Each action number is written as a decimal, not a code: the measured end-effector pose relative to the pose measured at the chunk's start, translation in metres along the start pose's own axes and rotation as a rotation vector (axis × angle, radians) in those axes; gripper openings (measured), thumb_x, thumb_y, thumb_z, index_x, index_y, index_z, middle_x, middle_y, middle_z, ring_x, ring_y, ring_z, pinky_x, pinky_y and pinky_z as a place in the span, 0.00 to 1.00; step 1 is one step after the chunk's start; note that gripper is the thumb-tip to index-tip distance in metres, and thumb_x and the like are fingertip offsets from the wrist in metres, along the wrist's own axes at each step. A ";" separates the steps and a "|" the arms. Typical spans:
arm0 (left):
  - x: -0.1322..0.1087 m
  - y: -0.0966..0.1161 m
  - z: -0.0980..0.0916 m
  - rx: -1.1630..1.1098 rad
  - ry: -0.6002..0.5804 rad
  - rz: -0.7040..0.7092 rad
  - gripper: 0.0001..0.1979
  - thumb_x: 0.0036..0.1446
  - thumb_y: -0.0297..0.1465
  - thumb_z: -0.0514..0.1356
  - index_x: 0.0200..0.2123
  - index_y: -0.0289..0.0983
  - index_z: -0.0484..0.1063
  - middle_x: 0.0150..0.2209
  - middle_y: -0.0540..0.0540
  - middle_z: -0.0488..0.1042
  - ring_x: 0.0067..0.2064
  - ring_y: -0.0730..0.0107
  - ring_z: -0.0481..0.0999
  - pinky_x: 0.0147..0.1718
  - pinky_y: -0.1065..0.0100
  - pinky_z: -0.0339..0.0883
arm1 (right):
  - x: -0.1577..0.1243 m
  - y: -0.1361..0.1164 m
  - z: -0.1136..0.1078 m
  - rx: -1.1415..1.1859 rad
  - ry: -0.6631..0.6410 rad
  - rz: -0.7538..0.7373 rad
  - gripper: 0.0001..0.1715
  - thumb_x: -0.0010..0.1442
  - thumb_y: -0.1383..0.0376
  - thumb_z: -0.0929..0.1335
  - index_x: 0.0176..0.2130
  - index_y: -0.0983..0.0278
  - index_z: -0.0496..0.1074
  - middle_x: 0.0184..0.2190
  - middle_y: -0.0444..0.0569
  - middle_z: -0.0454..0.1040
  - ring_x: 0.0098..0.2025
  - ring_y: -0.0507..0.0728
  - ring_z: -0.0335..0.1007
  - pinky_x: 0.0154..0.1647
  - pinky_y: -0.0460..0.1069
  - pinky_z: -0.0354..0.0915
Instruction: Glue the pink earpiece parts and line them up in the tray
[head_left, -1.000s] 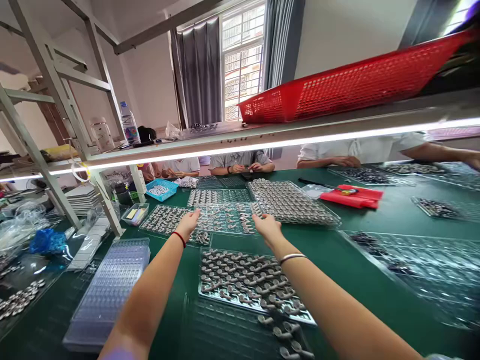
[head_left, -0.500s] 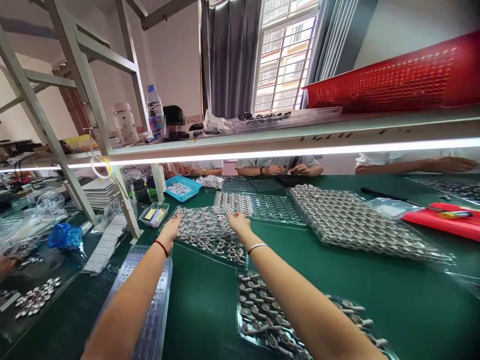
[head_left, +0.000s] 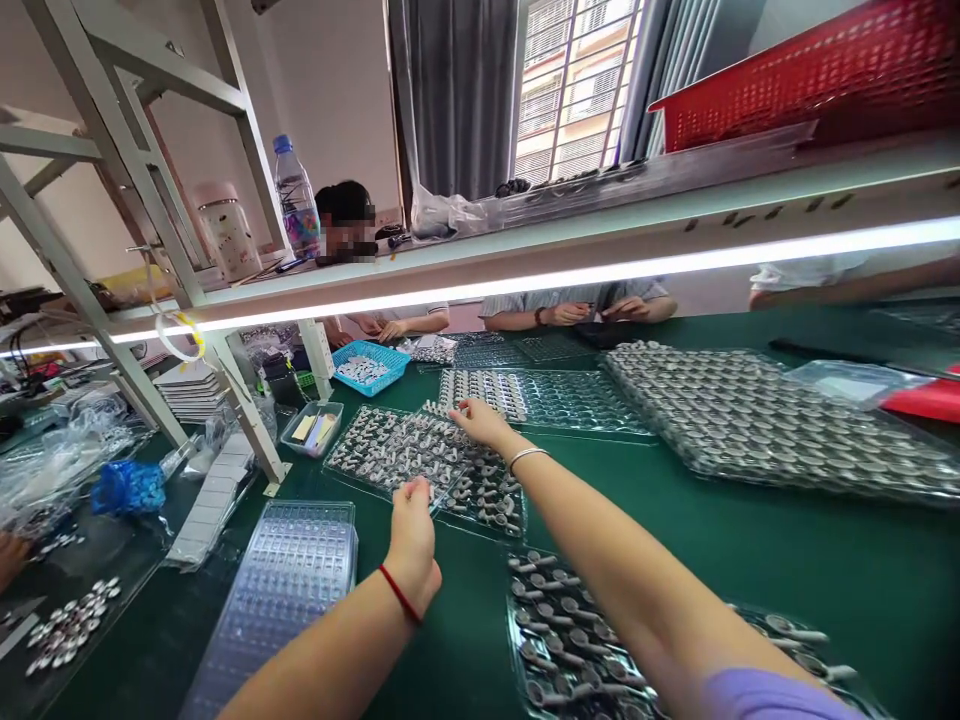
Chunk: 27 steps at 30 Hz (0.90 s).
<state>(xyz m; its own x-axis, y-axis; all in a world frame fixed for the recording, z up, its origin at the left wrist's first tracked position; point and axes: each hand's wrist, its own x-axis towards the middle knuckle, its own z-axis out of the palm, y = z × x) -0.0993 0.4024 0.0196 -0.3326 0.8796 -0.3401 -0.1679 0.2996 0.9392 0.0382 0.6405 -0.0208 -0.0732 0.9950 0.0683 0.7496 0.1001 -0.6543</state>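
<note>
Thin clear tray (head_left: 443,496), glossy-edged

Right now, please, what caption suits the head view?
Left hand and right hand at a clear tray of grey parts.

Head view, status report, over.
Left hand and right hand gripping loaded clear tray. Second loaded tray partly beneath. Right forearm partly hides nearer tray.

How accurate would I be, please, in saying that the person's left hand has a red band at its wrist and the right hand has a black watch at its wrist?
Not quite: the right hand has a thin silver-coloured bangle at its wrist, not a black watch, as the head view shows. The left hand does have a red band.
</note>
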 end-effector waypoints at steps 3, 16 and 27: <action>-0.002 -0.007 0.006 -0.013 -0.001 -0.024 0.16 0.65 0.43 0.54 0.52 0.41 0.65 0.59 0.43 0.69 0.64 0.60 0.62 0.60 0.62 0.57 | 0.003 0.001 0.003 -0.022 -0.015 -0.023 0.20 0.65 0.59 0.68 0.55 0.63 0.68 0.54 0.53 0.71 0.49 0.59 0.72 0.48 0.59 0.71; -0.027 -0.009 -0.020 0.126 -0.087 -0.163 0.17 0.63 0.42 0.56 0.50 0.39 0.68 0.58 0.39 0.69 0.58 0.57 0.69 0.58 0.61 0.58 | -0.032 0.013 -0.037 -0.006 0.046 0.000 0.19 0.66 0.59 0.67 0.54 0.62 0.69 0.54 0.53 0.71 0.49 0.59 0.72 0.48 0.59 0.71; -0.058 -0.022 0.004 0.293 -0.265 -0.165 0.18 0.65 0.39 0.59 0.53 0.35 0.69 0.54 0.40 0.71 0.51 0.57 0.73 0.51 0.51 0.68 | -0.238 0.133 -0.139 -0.003 0.310 0.501 0.21 0.65 0.59 0.68 0.55 0.63 0.68 0.54 0.53 0.71 0.50 0.60 0.72 0.48 0.60 0.71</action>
<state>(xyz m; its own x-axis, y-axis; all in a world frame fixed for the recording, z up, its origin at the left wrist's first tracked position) -0.0727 0.3466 0.0191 -0.0670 0.8641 -0.4988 0.0848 0.5030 0.8601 0.2465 0.4168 -0.0198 0.4856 0.8736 -0.0316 0.6450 -0.3824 -0.6616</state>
